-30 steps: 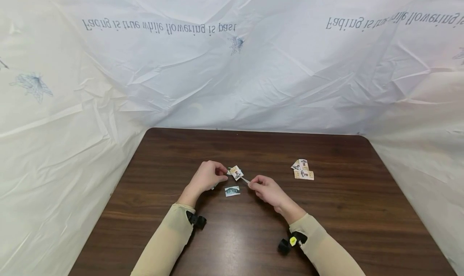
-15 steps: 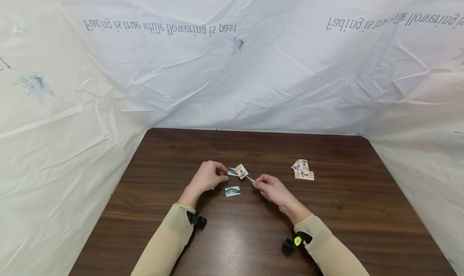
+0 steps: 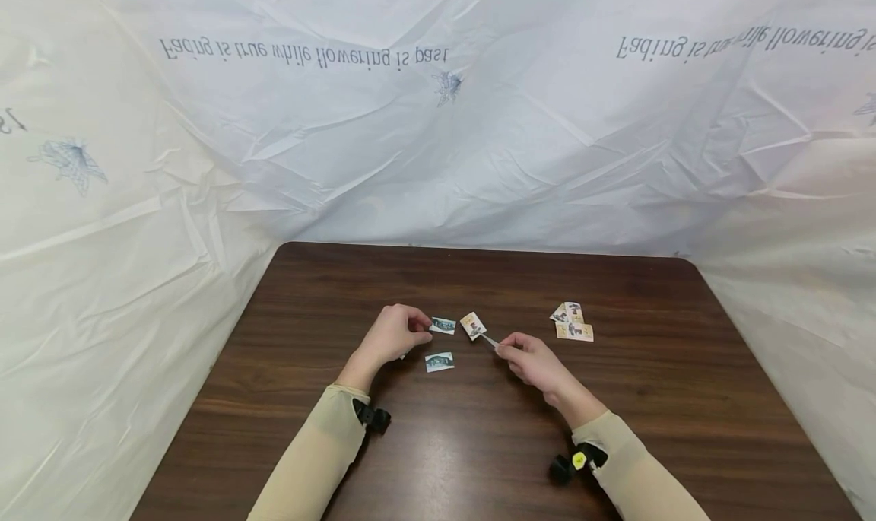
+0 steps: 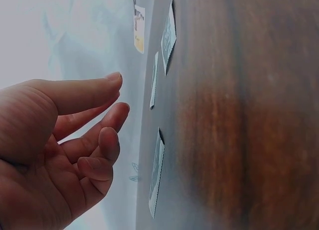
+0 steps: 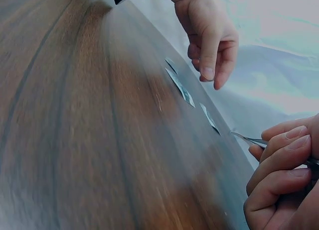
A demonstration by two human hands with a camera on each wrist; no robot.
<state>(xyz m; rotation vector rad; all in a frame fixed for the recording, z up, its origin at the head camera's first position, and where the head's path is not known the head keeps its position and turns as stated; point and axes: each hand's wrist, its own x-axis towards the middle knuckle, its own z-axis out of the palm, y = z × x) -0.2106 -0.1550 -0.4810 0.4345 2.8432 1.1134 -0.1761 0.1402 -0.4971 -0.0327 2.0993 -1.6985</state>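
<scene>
My right hand (image 3: 537,365) pinches a pair of tweezers (image 3: 490,341). At their tips, in the head view, is a tan stamp (image 3: 473,325), tilted and seemingly raised above the table; the left wrist view also shows this tan stamp (image 4: 139,28) hanging in the air. My left hand (image 3: 391,335) hovers with loosely bent fingers, thumb apart, holding nothing. Beside its fingertips lies one green stamp (image 3: 442,325), and nearer to me a second green stamp (image 3: 439,362). A third green stamp (image 4: 156,175) shows in the left wrist view, mostly hidden by the left hand in the head view.
A small overlapping cluster of tan stamps (image 3: 574,331) lies to the right on the dark wooden table (image 3: 328,460). White plastic sheeting (image 3: 438,163) with printed words hangs behind the table and at both sides. Each wrist wears a black camera mount (image 3: 372,416).
My right hand has drawn the tweezers and tan stamp rightward, off the far green stamp, which now shows fully. The left hand has stayed nearly still.
</scene>
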